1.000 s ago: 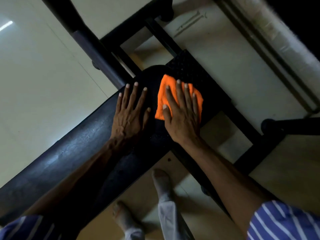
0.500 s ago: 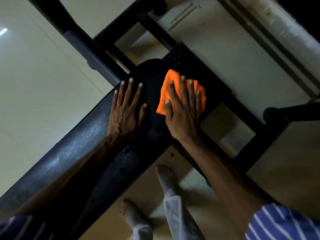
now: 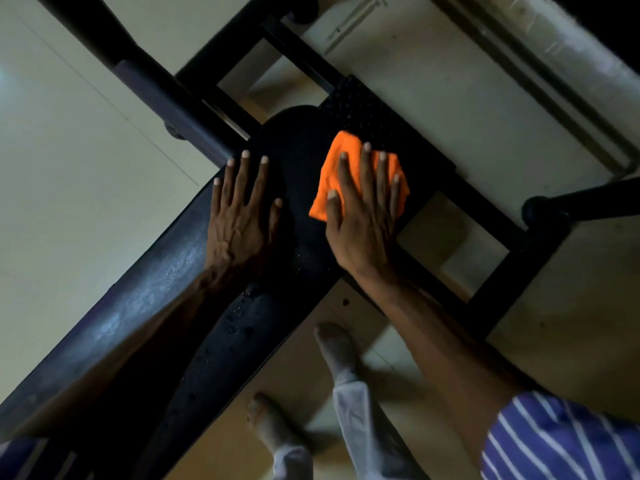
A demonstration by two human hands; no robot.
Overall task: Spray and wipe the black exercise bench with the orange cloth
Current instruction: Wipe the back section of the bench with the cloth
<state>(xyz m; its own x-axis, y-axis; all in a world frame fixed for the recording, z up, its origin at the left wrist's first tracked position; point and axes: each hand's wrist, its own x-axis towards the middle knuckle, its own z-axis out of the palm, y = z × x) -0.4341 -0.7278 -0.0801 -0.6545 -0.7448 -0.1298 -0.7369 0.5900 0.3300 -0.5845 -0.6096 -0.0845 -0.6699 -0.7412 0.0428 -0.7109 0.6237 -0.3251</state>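
Orange cloth (image 3: 349, 168) sat at the rounded end of the black bench (image 3: 298, 161), pinned flat under the right hand (image 3: 363, 216), fingers spread. Left hand (image 3: 239, 220) lay open beside it. Droplets (image 3: 239, 327) beaded nearer, metal frame (image 3: 485, 216) crowding the right.

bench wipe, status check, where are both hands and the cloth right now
Right hand flat on orange cloth, pressing it at rounded end of bench. Left hand flat on bench, empty. Droplets on pad near forearm. Nothing in the way.

Blue short sleeves (image 3: 568, 441) with white stripes; pale trousers (image 3: 360, 420), perhaps grey; bare feet (image 3: 334, 341)
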